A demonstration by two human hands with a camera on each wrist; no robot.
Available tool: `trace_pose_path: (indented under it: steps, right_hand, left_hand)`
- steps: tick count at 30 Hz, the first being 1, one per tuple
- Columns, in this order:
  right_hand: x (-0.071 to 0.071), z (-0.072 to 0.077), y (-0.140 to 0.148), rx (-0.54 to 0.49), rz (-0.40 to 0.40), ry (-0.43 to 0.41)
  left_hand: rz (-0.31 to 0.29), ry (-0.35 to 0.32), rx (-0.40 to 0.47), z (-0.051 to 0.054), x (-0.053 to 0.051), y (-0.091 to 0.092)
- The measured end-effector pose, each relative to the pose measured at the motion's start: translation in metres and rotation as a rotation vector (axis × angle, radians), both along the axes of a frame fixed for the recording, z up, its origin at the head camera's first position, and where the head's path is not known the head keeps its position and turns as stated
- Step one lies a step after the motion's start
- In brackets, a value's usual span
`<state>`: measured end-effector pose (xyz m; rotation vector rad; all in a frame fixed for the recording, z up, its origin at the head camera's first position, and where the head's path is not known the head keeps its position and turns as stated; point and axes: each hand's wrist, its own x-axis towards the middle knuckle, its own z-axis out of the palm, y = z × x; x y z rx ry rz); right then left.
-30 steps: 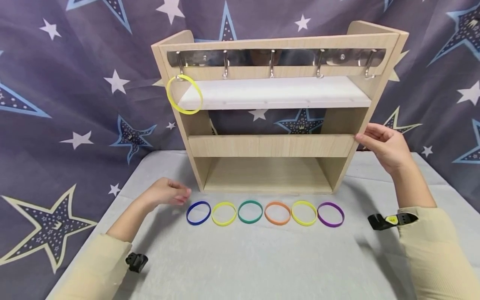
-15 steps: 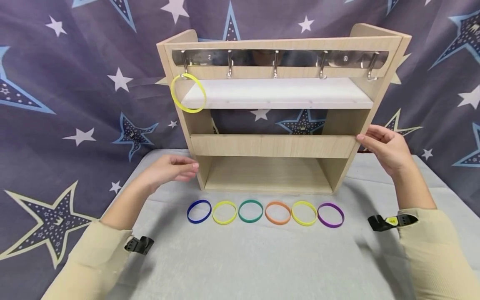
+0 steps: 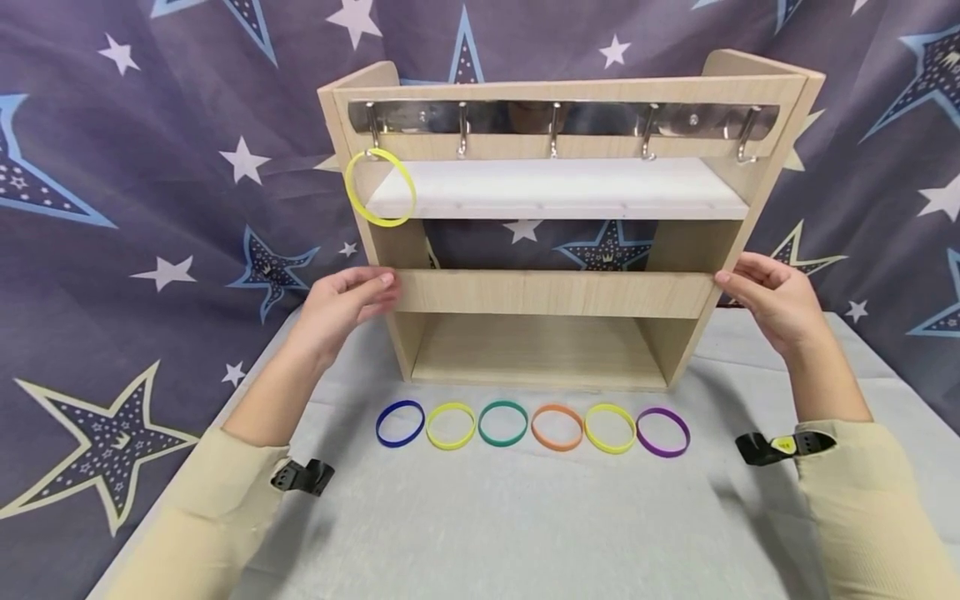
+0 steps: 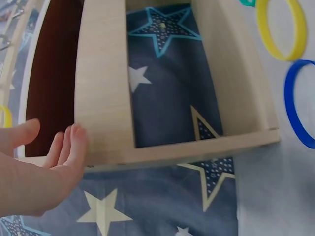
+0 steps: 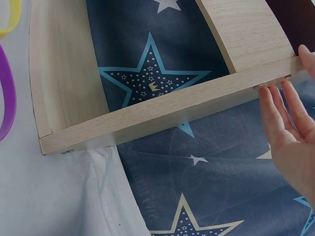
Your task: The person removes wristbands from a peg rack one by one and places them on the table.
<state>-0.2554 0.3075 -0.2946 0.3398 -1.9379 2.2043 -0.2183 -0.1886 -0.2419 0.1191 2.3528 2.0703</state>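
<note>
A pale wooden rack (image 3: 551, 294) stands upright on the table, with a metal strip of several hooks (image 3: 555, 125) along its top. From the leftmost hook hangs a yellow silicone wristband (image 3: 381, 188). My left hand (image 3: 341, 312) is at the rack's left side, fingers extended and holding nothing; whether the fingertips touch the wood I cannot tell. On the opposite side, my right hand (image 3: 780, 304) rests its fairly straight fingers (image 5: 280, 108) against the outer face of the side panel (image 5: 172, 101), its thumb at the front edge.
In front of the rack lies a row of wristbands: blue (image 3: 400, 424), yellow (image 3: 451, 426), green (image 3: 503, 423), orange (image 3: 557, 427), another yellow (image 3: 611, 428) and purple (image 3: 663, 432). A star-patterned cloth (image 3: 172, 217) hangs behind the grey-covered table (image 3: 525, 525).
My left hand has risen from beside the blue wristband to the rack's left side, at the height of the middle board. The right hand stays at the right panel.
</note>
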Motion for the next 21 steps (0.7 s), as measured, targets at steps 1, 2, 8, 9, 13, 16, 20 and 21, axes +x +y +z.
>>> trace_pose_path:
  steps: [1, 2, 8, 9, 13, 16, 20, 21]
  right_hand:
    - [0.000, 0.000, 0.000, 0.002, -0.002, 0.000]
    - [0.000, 0.000, 0.000, 0.006, -0.004, -0.002]
    - [0.000, -0.002, 0.001, -0.014, 0.016, -0.003]
    - [0.000, -0.002, 0.001, -0.016, 0.016, -0.001]
    - [-0.001, -0.001, -0.001, 0.009, -0.007, 0.000]
    - [-0.001, 0.000, -0.001, 0.009, -0.011, 0.001]
    - [-0.001, -0.002, 0.000, -0.014, 0.011, 0.003]
    - [-0.001, -0.002, 0.001, -0.022, 0.018, 0.003]
  left_hand:
    - [0.017, 0.016, 0.047, 0.002, 0.000, 0.002]
    - [0.033, 0.034, 0.094, 0.003, -0.001, 0.003]
    - [0.110, 0.166, 0.345, 0.012, -0.002, 0.014]
    - [0.113, 0.193, 0.374, 0.014, -0.001, 0.015]
    - [0.121, 0.284, 0.465, 0.020, -0.001, 0.020]
    - [0.119, 0.322, 0.517, 0.024, -0.002, 0.024]
    - [0.142, 0.348, 0.571, 0.027, -0.004, 0.028]
    - [0.151, 0.357, 0.580, 0.028, -0.004, 0.029]
